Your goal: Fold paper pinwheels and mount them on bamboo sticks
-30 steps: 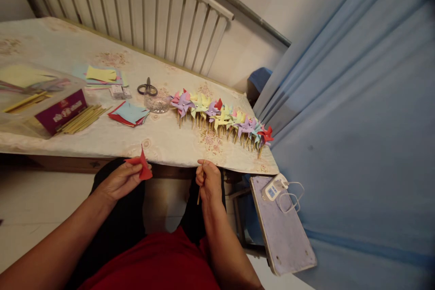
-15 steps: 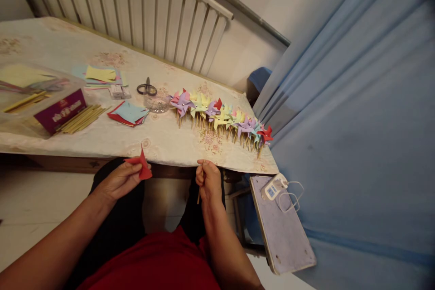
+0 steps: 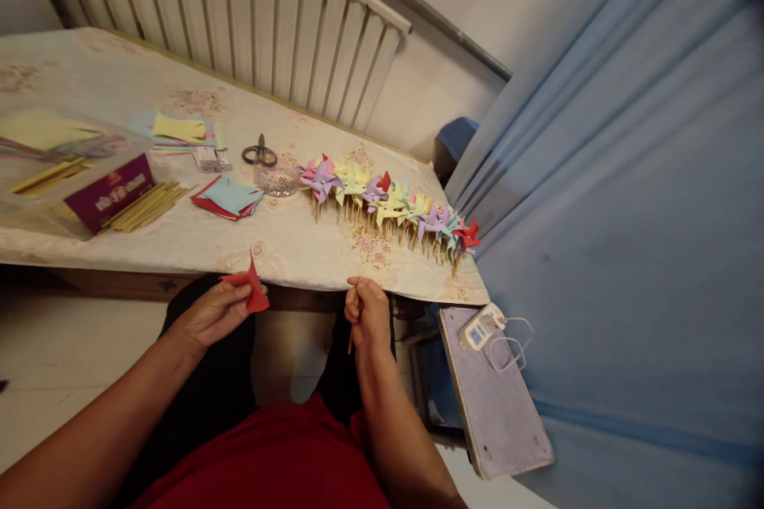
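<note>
My left hand point(image 3: 208, 316) pinches a folded red paper piece point(image 3: 249, 289) just below the table's front edge. My right hand point(image 3: 368, 316) is closed round a thin wooden stick point(image 3: 352, 336) that points downward. The two hands are apart, over my lap. On the table point(image 3: 286, 246) lies a row of several finished paper pinwheels point(image 3: 387, 203) in mixed colours, running toward the right corner.
Scissors point(image 3: 259, 153), a clear dish point(image 3: 275, 183), a stack of blue and red paper squares point(image 3: 230, 199), loose sticks point(image 3: 146, 207) and a maroon box point(image 3: 109, 191) lie on the table. A white radiator point(image 3: 239, 16) stands behind. A grey board with a charger point(image 3: 485, 328) sits at right beside blue curtain point(image 3: 626, 215).
</note>
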`<action>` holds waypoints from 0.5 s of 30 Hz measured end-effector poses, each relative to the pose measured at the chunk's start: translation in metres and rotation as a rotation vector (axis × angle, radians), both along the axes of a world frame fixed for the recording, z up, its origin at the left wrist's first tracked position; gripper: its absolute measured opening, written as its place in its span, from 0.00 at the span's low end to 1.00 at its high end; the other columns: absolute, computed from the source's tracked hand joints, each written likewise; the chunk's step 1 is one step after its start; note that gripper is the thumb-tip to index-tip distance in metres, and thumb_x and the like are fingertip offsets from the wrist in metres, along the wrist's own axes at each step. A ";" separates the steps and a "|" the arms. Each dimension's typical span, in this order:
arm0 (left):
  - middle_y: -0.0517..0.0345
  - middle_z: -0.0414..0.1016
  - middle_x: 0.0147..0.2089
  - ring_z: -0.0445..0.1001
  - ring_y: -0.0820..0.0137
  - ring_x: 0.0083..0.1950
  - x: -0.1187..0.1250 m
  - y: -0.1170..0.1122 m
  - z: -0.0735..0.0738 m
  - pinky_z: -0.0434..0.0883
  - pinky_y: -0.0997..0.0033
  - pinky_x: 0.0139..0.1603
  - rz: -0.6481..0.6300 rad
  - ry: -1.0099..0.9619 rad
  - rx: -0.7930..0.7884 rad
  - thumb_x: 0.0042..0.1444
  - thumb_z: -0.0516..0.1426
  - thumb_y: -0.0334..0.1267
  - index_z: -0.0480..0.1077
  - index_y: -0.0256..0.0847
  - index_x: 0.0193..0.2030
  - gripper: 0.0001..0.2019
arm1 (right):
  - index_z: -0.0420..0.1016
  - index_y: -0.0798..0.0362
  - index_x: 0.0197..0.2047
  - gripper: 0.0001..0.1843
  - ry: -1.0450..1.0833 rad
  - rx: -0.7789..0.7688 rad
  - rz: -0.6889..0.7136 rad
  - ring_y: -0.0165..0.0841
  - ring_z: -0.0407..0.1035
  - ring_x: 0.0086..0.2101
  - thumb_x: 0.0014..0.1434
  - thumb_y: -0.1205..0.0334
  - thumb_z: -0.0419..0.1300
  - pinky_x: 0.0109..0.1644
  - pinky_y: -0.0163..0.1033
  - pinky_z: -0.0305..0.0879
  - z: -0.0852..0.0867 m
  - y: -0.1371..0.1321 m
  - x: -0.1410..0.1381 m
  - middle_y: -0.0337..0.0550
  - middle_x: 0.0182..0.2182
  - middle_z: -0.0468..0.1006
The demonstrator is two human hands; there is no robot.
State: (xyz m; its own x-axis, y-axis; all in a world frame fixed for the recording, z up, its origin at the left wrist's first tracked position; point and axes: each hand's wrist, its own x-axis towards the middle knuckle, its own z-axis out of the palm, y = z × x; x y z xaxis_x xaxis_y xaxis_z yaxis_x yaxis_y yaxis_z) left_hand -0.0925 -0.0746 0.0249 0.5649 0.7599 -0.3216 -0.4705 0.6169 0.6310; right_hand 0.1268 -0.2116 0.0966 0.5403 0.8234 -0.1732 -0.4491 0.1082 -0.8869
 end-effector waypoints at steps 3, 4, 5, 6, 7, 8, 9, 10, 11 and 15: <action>0.47 0.81 0.31 0.80 0.66 0.32 0.000 0.000 -0.001 0.80 0.69 0.39 0.003 -0.016 0.000 0.40 0.70 0.22 0.78 0.30 0.32 0.10 | 0.73 0.55 0.37 0.13 0.000 0.007 0.002 0.20 0.46 0.14 0.52 0.55 0.62 0.18 0.29 0.37 0.001 0.000 0.000 0.31 0.17 0.69; 0.47 0.81 0.31 0.80 0.66 0.32 0.000 0.000 -0.002 0.80 0.69 0.39 0.003 -0.017 0.003 0.40 0.70 0.23 0.78 0.30 0.32 0.10 | 0.73 0.56 0.37 0.13 0.000 0.006 0.003 0.20 0.47 0.14 0.51 0.56 0.62 0.18 0.29 0.38 0.001 0.000 0.000 0.31 0.17 0.69; 0.48 0.81 0.31 0.80 0.66 0.32 0.000 0.000 -0.002 0.80 0.70 0.39 0.002 -0.017 0.005 0.40 0.70 0.23 0.78 0.30 0.32 0.10 | 0.73 0.56 0.38 0.13 -0.001 0.001 0.002 0.20 0.47 0.14 0.50 0.57 0.62 0.18 0.29 0.38 0.001 0.000 0.000 0.31 0.17 0.70; 0.48 0.81 0.31 0.80 0.66 0.32 0.000 0.000 -0.002 0.80 0.70 0.39 0.002 -0.015 0.006 0.40 0.70 0.23 0.78 0.30 0.32 0.10 | 0.74 0.56 0.38 0.14 -0.002 -0.007 -0.002 0.20 0.47 0.14 0.49 0.58 0.62 0.18 0.29 0.38 0.001 0.000 0.000 0.31 0.18 0.70; 0.48 0.81 0.31 0.80 0.67 0.32 0.000 0.000 -0.001 0.79 0.70 0.39 0.005 -0.012 0.005 0.41 0.70 0.23 0.78 0.31 0.32 0.10 | 0.74 0.56 0.39 0.14 -0.003 -0.015 -0.006 0.20 0.47 0.14 0.49 0.58 0.62 0.18 0.29 0.38 0.002 0.001 0.000 0.31 0.18 0.70; 0.49 0.81 0.31 0.80 0.67 0.32 -0.001 0.000 -0.001 0.79 0.70 0.39 0.006 -0.009 0.002 0.41 0.69 0.23 0.78 0.31 0.32 0.10 | 0.74 0.55 0.39 0.14 -0.003 -0.023 -0.011 0.20 0.47 0.14 0.48 0.59 0.62 0.18 0.29 0.38 0.002 0.001 0.000 0.31 0.18 0.71; 0.49 0.81 0.31 0.80 0.67 0.32 -0.001 0.000 0.000 0.79 0.70 0.39 0.006 -0.003 -0.002 0.41 0.69 0.22 0.78 0.31 0.32 0.10 | 0.73 0.55 0.39 0.14 -0.003 -0.029 -0.016 0.20 0.47 0.14 0.48 0.58 0.62 0.17 0.29 0.38 0.002 0.001 -0.001 0.31 0.17 0.70; 0.49 0.81 0.31 0.80 0.67 0.32 -0.001 0.000 0.000 0.79 0.70 0.39 0.006 0.002 -0.006 0.41 0.69 0.22 0.78 0.31 0.32 0.10 | 0.73 0.55 0.38 0.14 -0.002 -0.032 -0.019 0.20 0.47 0.14 0.48 0.58 0.62 0.17 0.29 0.38 0.002 0.001 -0.001 0.30 0.17 0.70; 0.48 0.81 0.31 0.80 0.67 0.32 -0.001 0.000 0.000 0.79 0.70 0.39 0.006 0.006 -0.009 0.41 0.69 0.22 0.78 0.31 0.32 0.10 | 0.73 0.55 0.38 0.14 -0.001 -0.031 -0.019 0.20 0.46 0.14 0.49 0.57 0.62 0.17 0.29 0.38 0.003 0.001 -0.001 0.30 0.17 0.69; 0.48 0.80 0.30 0.79 0.67 0.32 -0.001 0.000 -0.001 0.79 0.69 0.39 0.013 -0.004 0.015 0.39 0.70 0.23 0.78 0.30 0.32 0.11 | 0.73 0.55 0.37 0.13 -0.002 -0.027 -0.024 0.20 0.47 0.14 0.50 0.56 0.61 0.17 0.29 0.39 0.005 0.000 -0.003 0.30 0.17 0.69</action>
